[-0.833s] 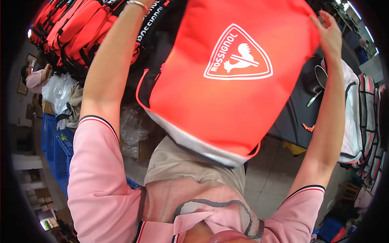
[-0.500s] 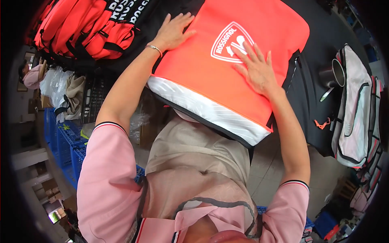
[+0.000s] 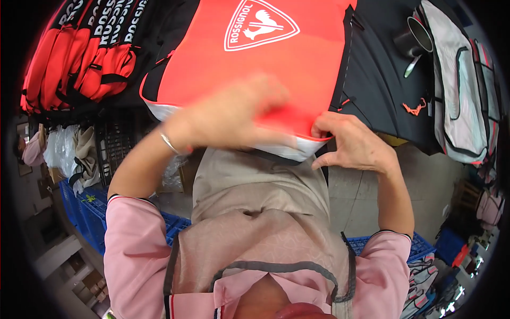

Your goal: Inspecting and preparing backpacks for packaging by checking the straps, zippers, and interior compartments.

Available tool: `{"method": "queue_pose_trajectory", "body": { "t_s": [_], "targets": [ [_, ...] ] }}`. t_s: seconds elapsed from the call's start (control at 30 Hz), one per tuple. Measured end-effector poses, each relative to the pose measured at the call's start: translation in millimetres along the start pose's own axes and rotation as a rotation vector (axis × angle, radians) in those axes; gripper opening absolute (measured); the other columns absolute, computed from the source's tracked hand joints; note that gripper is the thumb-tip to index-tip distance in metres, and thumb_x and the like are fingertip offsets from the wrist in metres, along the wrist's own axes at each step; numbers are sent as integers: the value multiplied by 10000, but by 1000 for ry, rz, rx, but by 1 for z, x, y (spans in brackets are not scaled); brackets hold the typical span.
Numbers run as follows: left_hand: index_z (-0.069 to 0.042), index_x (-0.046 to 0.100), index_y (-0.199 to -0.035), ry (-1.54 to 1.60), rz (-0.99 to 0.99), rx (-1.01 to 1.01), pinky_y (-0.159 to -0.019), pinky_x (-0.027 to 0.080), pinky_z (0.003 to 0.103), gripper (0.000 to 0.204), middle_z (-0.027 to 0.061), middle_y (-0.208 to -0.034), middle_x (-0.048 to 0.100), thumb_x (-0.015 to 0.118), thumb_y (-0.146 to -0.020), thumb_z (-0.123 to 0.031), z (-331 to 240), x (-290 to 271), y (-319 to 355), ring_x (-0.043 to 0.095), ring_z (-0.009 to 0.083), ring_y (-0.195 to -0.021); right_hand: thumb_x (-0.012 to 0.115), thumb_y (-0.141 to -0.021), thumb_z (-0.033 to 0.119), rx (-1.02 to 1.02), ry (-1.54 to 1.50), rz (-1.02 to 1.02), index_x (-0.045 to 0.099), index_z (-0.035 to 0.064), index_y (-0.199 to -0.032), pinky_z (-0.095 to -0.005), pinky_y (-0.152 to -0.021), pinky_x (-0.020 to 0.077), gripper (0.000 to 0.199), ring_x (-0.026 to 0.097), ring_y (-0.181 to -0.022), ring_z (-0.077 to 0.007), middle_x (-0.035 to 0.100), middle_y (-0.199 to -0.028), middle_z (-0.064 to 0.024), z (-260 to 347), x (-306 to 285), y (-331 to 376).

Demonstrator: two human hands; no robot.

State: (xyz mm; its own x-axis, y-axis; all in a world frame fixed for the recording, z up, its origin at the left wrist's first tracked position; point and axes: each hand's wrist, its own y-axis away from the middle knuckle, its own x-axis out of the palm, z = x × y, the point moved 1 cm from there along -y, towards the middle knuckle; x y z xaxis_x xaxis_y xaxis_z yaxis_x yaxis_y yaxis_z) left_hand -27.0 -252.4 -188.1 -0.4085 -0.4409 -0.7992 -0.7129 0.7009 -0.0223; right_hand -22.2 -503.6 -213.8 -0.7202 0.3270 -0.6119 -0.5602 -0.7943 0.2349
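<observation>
Black table (image 3: 372, 101), red bag (image 3: 249, 69) at near edge, our left hand (image 3: 226, 119) blurred, fingers unclear, right hand (image 3: 361, 142) curled, thumb (image 3: 328, 159) apart

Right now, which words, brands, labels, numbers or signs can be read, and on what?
I won't copy the wording itself.
Red bag: white shield emblem with a bird and one legible word.
Red packs, left: white capitals on black strips, cut off at the top.
Pale bag, right: no lettering I can read.

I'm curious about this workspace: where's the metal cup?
In the head view, the metal cup is at upper right on the dark table, between the red bag and the white bag.
</observation>
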Motion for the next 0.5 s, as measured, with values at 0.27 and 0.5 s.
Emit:
{"method": "queue_pose_trajectory", "body": {
  "t_s": [0.27, 0.5],
  "targets": [
    [-42, 592, -994, -74, 271, -42, -696, 496, 453, 447, 131, -914, 623, 823, -670, -247, -19, 43, 8, 632, 366, -858, 840, -654, 169, -170, 70, -197, 575, 3, -907, -425, -773, 458, 402, 574, -871, -337, 582, -855, -140, 11, 43, 5],
    [-86, 602, -936, -342, -108, 81, -577, 484, 409, 287, 81, -814, 590, 707, -669, -71, -37, -9, 5, 614, 316, -735, 765, -683, 81, -262, 142, -439, 535, 23, -821, -409, -606, 477, 274, 602, -719, -313, 579, -761, -115, 37, 15, 0]
  ]
}}
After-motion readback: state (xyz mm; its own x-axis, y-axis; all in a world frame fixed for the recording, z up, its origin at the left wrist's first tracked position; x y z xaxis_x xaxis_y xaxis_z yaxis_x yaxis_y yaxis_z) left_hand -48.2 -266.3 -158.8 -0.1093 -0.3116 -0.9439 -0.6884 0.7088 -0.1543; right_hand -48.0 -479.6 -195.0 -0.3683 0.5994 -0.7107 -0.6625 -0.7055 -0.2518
